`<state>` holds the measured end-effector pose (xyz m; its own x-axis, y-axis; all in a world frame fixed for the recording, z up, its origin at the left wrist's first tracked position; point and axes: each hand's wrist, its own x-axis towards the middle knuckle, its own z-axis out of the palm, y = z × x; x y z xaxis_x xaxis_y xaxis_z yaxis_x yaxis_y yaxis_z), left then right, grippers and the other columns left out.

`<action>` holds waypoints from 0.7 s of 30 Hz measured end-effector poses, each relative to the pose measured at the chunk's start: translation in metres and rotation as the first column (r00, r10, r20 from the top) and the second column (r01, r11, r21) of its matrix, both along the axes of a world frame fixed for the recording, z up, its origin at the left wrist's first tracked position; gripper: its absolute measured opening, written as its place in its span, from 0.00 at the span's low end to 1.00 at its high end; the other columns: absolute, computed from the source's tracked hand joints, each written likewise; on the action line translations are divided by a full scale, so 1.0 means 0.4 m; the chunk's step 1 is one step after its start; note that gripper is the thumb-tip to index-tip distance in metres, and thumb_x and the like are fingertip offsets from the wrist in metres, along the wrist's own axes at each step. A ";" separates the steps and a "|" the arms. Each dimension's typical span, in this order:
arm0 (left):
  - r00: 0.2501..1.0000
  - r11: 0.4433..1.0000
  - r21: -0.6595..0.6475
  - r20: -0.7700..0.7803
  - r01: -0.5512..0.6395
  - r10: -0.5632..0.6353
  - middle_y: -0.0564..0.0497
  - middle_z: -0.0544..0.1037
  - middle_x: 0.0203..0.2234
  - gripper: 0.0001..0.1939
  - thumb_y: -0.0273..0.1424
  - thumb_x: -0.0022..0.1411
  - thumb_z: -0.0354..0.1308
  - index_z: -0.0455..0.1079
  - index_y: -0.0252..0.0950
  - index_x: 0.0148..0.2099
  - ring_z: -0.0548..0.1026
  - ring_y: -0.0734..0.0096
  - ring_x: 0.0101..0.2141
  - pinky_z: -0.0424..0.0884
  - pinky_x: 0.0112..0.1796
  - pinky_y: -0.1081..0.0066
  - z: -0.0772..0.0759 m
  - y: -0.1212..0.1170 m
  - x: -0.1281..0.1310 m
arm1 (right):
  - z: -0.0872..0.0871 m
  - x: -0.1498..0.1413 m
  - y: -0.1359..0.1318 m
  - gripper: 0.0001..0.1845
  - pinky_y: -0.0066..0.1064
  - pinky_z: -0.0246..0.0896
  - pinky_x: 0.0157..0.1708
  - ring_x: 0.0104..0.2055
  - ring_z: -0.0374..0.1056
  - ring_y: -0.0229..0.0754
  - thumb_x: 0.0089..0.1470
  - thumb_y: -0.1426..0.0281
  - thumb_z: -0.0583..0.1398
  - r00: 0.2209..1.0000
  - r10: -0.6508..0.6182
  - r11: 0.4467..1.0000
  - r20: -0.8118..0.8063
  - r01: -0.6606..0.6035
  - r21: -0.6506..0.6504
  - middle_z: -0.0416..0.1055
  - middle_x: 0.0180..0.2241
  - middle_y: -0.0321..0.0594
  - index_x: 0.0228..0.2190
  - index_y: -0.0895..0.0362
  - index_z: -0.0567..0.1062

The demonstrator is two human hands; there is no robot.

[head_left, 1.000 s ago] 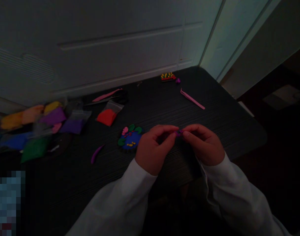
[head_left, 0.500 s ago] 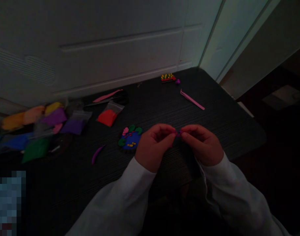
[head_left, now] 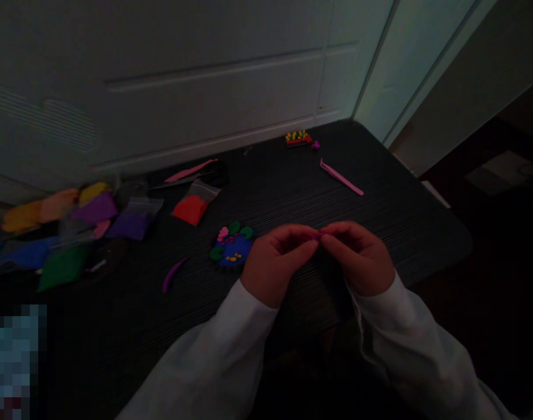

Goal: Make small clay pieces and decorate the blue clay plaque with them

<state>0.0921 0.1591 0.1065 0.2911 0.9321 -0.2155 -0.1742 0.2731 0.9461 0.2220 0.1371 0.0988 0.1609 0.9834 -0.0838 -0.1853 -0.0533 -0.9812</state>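
A small piece of purple clay is pinched between the fingertips of both hands, mostly covered by them. My left hand is closed on it from the left. From the right, my right hand grips it with thumb and forefinger, the two hands' tips touching or nearly so. Just left of my left hand lies a clay pond model, blue with green pads, a pink flower and small yellow and red pieces. A curved purple clay strip rests farther left on the dark table.
Pink tweezers lie beyond my right hand. At the back stand a small yellow-and-red clay model and a purple bit. Scissors, a bag of red clay and several bags of coloured clay occupy the left. A white panelled wall borders the back.
My fingertips have come closer together, so less of the purple clay shows between them. My left hand shifted slightly right. The things on the table stay put.
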 end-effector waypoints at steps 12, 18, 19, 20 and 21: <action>0.999 0.996 -0.089 0.034 0.012 -0.009 0.57 0.74 0.23 0.05 0.28 0.45 0.61 0.72 0.38 0.30 0.70 0.80 0.26 0.63 0.28 0.77 -0.003 0.003 -0.004 | -0.001 0.001 0.000 0.05 0.25 0.59 0.28 0.26 0.65 0.31 0.40 0.73 0.62 0.998 0.006 1.000 -0.063 -0.007 -0.011 0.70 0.23 0.31 0.24 0.54 0.74; 1.000 0.997 -0.070 0.002 -0.009 0.009 0.56 0.73 0.23 0.05 0.28 0.44 0.61 0.72 0.37 0.29 0.69 0.78 0.25 0.64 0.27 0.75 -0.005 0.006 -0.006 | -0.018 0.009 0.005 0.05 0.23 0.58 0.28 0.24 0.63 0.28 0.39 0.73 0.63 0.977 0.039 0.998 -0.209 -0.049 -0.041 0.69 0.21 0.29 0.24 0.53 0.74; 1.000 0.997 -0.072 0.002 -0.015 0.015 0.55 0.73 0.23 0.06 0.28 0.44 0.61 0.72 0.37 0.29 0.69 0.78 0.25 0.64 0.27 0.75 -0.006 0.007 -0.006 | -0.020 0.009 0.006 0.05 0.23 0.57 0.27 0.24 0.63 0.28 0.39 0.72 0.63 0.972 0.047 0.997 -0.231 -0.061 -0.054 0.69 0.21 0.28 0.24 0.53 0.74; 1.000 0.997 -0.076 0.005 -0.019 0.020 0.55 0.74 0.23 0.06 0.28 0.44 0.61 0.72 0.37 0.29 0.69 0.77 0.26 0.63 0.27 0.75 -0.006 0.007 -0.006 | -0.022 0.008 0.007 0.05 0.23 0.57 0.27 0.24 0.63 0.28 0.39 0.72 0.63 0.967 0.053 0.995 -0.251 -0.072 -0.066 0.69 0.20 0.28 0.24 0.53 0.74; 1.000 0.996 -0.082 0.013 -0.023 0.024 0.55 0.74 0.23 0.06 0.28 0.44 0.61 0.72 0.37 0.29 0.69 0.78 0.26 0.63 0.27 0.75 -0.007 0.008 -0.006 | -0.022 0.006 0.007 0.05 0.23 0.57 0.26 0.23 0.63 0.28 0.38 0.72 0.64 0.961 0.057 0.994 -0.269 -0.080 -0.075 0.69 0.20 0.28 0.24 0.54 0.74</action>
